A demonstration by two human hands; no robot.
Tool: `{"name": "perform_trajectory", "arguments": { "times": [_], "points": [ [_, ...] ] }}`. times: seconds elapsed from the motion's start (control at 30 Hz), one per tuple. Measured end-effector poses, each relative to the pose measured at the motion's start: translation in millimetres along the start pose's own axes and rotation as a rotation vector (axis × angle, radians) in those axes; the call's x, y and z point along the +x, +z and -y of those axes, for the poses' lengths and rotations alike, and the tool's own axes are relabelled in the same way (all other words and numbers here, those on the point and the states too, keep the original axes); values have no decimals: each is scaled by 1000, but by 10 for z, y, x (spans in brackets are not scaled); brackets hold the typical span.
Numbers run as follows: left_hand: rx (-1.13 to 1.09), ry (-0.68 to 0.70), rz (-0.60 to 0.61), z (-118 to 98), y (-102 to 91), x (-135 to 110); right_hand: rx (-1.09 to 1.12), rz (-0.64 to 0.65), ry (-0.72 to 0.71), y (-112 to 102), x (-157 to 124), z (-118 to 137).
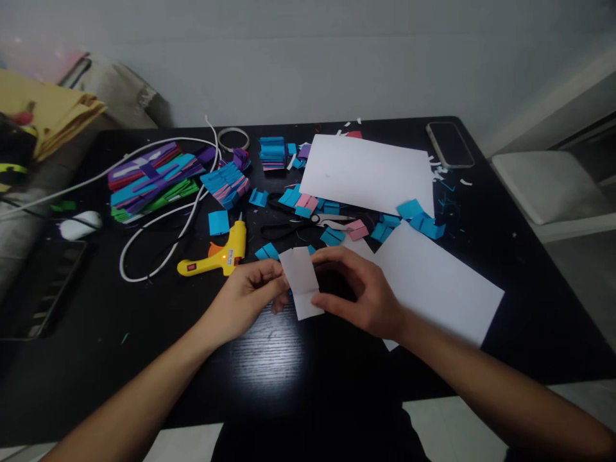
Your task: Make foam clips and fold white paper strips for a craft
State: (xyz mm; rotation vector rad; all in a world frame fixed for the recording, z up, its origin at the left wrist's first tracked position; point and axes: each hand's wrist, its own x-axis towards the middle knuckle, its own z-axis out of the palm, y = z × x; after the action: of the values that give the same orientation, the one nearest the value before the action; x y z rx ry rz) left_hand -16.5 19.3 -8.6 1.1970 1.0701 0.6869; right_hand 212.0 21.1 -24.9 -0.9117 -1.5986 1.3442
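A small piece of white paper (303, 282) with a crease across its lower part is held up over the black table (192, 366). My left hand (257, 289) pinches its left edge between thumb and fingers. From the right, my right hand (360, 292) grips the same paper, thumb low on its face and fingers at the upper edge. Just beyond my hands lie folded blue paper pieces (332, 237) and black-handled scissors (308, 224). A yellow glue gun (219, 253) with a small orange light rests left of my left hand.
White sheets (370, 173) lie at the back and another white sheet (437, 282) at the right. Bundled coloured strips (149, 176), a looping white cable (122, 253) and a white mouse-like object (81, 226) occupy the left. A phone (450, 145) lies at the back right.
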Motion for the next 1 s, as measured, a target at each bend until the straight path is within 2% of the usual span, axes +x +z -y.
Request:
{"name": "perform_trajectory", "arguments": {
  "times": [0.07,0.23,0.33,0.4,0.5,0.6,0.67,0.8,1.0],
  "points": [
    [-29,-22,20,1,4,-1,-55,31,-34,-5,-12,-14],
    [-61,-52,65,-2,12,6,-189,-41,-167,-19,-2,-11],
    [-6,-75,46,4,16,-16,-125,-36,-167,-3,17,6],
    [116,-25,-57,6,18,-44,-40,-54,-110,17,25,23],
    [301,194,-211,-1,30,-83,53,-79,97,50,23,46],
    [354,349,-196,3,66,-101,133,-84,251,81,11,44],
    [342,359,-186,21,102,-101,183,-81,287,99,5,32],
    [214,280,-195,61,165,-89,269,-61,320,123,1,14],
    [126,204,-185,53,183,-75,226,-62,317,126,-3,37]
  ]
}}
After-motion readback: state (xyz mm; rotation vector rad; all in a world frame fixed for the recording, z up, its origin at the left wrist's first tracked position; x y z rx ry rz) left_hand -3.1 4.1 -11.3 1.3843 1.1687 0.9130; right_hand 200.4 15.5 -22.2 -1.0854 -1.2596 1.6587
